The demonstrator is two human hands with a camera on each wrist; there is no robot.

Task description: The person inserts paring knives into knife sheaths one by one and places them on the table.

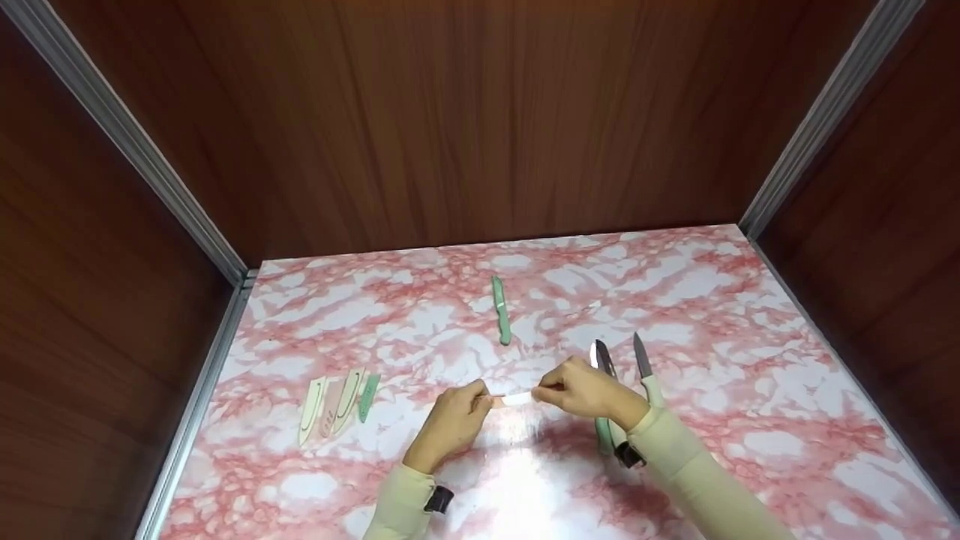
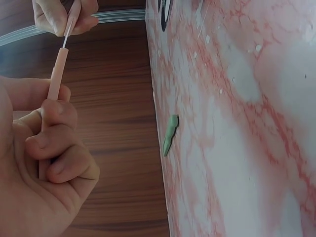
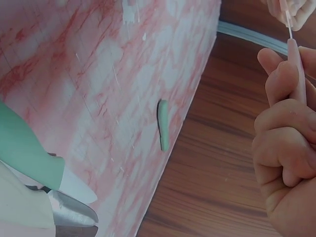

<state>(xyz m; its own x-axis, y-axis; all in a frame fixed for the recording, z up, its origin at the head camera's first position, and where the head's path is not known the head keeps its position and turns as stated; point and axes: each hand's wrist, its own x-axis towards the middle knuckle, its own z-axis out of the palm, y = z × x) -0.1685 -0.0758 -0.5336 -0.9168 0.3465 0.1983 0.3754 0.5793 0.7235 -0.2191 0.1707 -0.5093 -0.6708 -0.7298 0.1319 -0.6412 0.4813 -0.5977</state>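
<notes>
Both hands hold a slim pink knife above the tabletop, its bright blade [image 1: 517,398] spanning the gap between them. My left hand [image 1: 452,420] curls its fingers round a long peach piece [image 2: 58,74] at one end. At the other end my right hand [image 1: 585,390] pinches a pink piece [image 3: 296,64] between thumb and fingers. I cannot tell which piece is handle and which is cover. Seen edge-on in both wrist views, the blade is a thin line. Beyond the hands a green knife [image 1: 501,311] lies on the table.
Several knife covers, among them a white one [image 1: 310,411] and a green one [image 1: 368,397], lie side by side at left. Under the right forearm are knives with a green handle [image 3: 29,145] and a white handle [image 3: 24,202]. A small knife [image 1: 643,356] lies beside them. Wooden walls [image 1: 480,127] surround the marbled table [image 1: 420,300].
</notes>
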